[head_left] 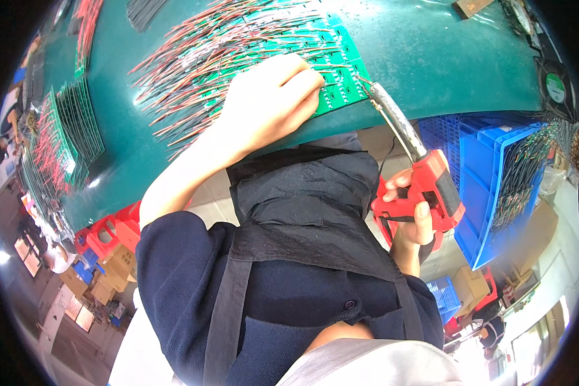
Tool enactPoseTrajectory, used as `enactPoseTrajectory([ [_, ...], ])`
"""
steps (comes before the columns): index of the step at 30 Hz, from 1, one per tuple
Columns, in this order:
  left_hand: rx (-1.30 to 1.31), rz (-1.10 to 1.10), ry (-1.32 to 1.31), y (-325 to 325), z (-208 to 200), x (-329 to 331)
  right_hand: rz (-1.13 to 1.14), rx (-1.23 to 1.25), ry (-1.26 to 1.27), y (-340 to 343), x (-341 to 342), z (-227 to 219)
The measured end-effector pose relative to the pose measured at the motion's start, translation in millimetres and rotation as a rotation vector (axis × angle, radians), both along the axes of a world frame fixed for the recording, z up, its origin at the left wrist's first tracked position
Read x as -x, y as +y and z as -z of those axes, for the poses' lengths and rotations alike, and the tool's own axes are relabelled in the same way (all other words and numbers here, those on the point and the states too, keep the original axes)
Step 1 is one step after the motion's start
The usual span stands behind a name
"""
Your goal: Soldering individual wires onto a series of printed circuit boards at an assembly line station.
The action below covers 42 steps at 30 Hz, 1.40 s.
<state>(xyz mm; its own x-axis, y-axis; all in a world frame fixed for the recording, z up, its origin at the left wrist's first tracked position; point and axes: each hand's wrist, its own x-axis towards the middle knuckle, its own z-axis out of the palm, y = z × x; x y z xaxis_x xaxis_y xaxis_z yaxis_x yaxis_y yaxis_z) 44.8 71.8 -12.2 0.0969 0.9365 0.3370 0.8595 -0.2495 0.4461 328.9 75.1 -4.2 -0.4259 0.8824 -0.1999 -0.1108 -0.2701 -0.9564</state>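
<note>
My right hand (412, 222) is wrapped round the handle of a red soldering gun (439, 183). Its long metal barrel slants up and left, and the thin tip meets the right edge of a green circuit board panel (346, 48). Many red and black wires (193, 55) fan out to the left from small pads on that panel. Over the panel's near part, my left hand (273, 96) is closed, fingers curled and pinched close to the wire ends by the tip. The fingertips are hidden, so what they grip cannot be made out.
The panel lies on a green table (431, 58). At the left stand wired circuit boards (64, 138) in an upright row. A blue crate (479, 174) with a bundle of dark wires sits to the right, below the table edge. Red stools (103, 238) are at the lower left.
</note>
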Motion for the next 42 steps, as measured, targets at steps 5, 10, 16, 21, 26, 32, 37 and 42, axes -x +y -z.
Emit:
enactPoseTrajectory([
  [5,-0.136,0.031,0.019,10.0,-0.6,2.9,0.03,-0.031,0.032,-0.6,-1.6,2.9],
  [10,0.132,-0.001,-0.06,13.1,-17.6,0.5,0.083,-0.037,0.016,-3.0,1.5,2.3],
  [16,0.287,0.015,-0.132,2.5,-30.3,25.2,0.101,-0.029,0.013,-1.2,1.2,-0.3],
  [21,0.368,-0.087,-0.125,-9.5,-32.4,36.8,0.076,-0.055,0.021,2.1,1.0,1.6],
  [26,0.266,-0.103,-0.054,-6.5,-44.2,57.2,0.079,-0.035,0.134,3.5,-1.7,5.8],
  [32,0.214,0.037,-0.047,-1.6,-26.2,28.8,0.061,-0.08,0.048,1.7,0.2,6.3],
  [37,0.331,0.053,0.029,8.5,-21.3,21.0,0.077,-0.113,0.076,-1.6,2.5,5.5],
  [42,0.354,0.058,0.072,9.7,-18.9,21.0,0.046,-0.069,0.067,-1.9,-3.1,7.1],
])
